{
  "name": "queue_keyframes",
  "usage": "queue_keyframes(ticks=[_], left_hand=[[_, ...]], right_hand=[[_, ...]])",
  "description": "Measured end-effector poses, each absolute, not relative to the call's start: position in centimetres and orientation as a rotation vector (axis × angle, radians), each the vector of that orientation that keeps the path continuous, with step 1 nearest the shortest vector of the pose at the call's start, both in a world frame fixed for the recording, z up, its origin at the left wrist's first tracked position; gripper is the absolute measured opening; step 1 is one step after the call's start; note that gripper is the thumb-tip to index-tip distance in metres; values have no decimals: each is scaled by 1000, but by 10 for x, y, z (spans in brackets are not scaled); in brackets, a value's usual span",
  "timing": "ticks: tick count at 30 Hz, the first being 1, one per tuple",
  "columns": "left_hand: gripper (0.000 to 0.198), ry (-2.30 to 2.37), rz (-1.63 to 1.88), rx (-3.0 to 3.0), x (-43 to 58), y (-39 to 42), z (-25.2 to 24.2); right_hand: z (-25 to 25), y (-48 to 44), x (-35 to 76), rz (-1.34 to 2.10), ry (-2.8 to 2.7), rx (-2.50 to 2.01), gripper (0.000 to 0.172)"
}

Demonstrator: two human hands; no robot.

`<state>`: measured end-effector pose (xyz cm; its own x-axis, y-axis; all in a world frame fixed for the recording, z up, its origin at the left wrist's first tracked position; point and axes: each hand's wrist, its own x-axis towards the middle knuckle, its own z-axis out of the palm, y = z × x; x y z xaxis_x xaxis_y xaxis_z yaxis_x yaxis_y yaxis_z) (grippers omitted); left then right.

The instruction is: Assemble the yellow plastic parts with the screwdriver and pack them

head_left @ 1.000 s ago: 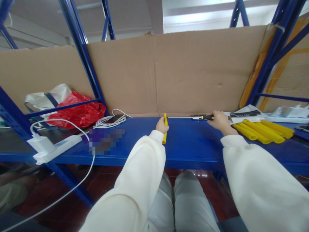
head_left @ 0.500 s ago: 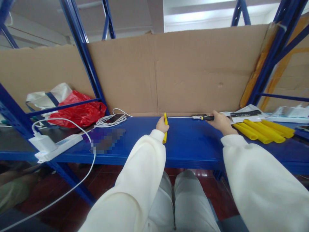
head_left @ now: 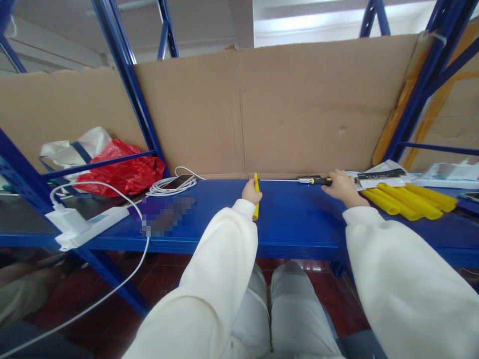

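Blue painted steel forms the shelf point(head_left: 299, 224) in front of me, smooth and faintly glossy, with a wall of creased brown cardboard point(head_left: 299, 109) standing along its back edge. My left hand point(head_left: 250, 192) is closed around a slim yellow tube point(head_left: 256, 208), a rounded, plastic-looking stick held roughly upright near the middle of the back edge. Its top pokes out above my fingers and its lower end shows below them, over the blue surface.

My right hand point(head_left: 342, 185) is wrapped around the handle of a screwdriver point(head_left: 316, 181), black with yellow bands, which lies level along the back edge just in front of the cardboard. Its thin bright metal shaft runs leftward and ends just beside the top of the tube; I cannot tell whether they touch.

Toward the right end lies a bundle of long, smooth yellow tubes point(head_left: 411, 202), side by side, just beside my right wrist, with flat white packets point(head_left: 381, 172) behind them. A loose coil of white cable point(head_left: 170, 187) sits near the back edge on the left, a blocky white power strip point(head_left: 90, 227) rests at the left end of the front edge, and a crumpled red plastic bag point(head_left: 119, 174) lies beyond it
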<state>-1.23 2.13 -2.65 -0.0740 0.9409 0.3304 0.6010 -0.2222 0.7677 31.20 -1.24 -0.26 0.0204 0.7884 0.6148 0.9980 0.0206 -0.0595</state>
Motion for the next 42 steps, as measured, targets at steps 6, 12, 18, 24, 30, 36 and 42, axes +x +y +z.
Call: queue_keyframes(ticks=[6, 12, 18, 24, 30, 36, 42], left_hand=[[61, 1694, 1189, 1828, -12, 16, -22], [60, 1735, 1151, 1859, -11, 11, -19], [58, 1760, 1134, 1859, -10, 8, -17], [63, 1771, 1149, 1864, -12, 10, -18], [61, 1769, 1134, 1884, -12, 8, -17], [59, 1755, 1118, 1873, -10, 4, -14], [57, 1775, 1122, 1864, -10, 2, -13]], right_hand=[[-3, -17, 308, -600, -1846, -1879, 25], [-2, -19, 305, -604, -1855, -1938, 33], [-2, -16, 307, -482, -1802, -2011, 34], [-4, -11, 312, -589, -1852, -1768, 36], [-4, -13, 310, -628, -1837, -1782, 27], [0, -21, 302, -455, -1735, -1997, 31], [-3, -13, 312, -474, -1872, -1865, 32]])
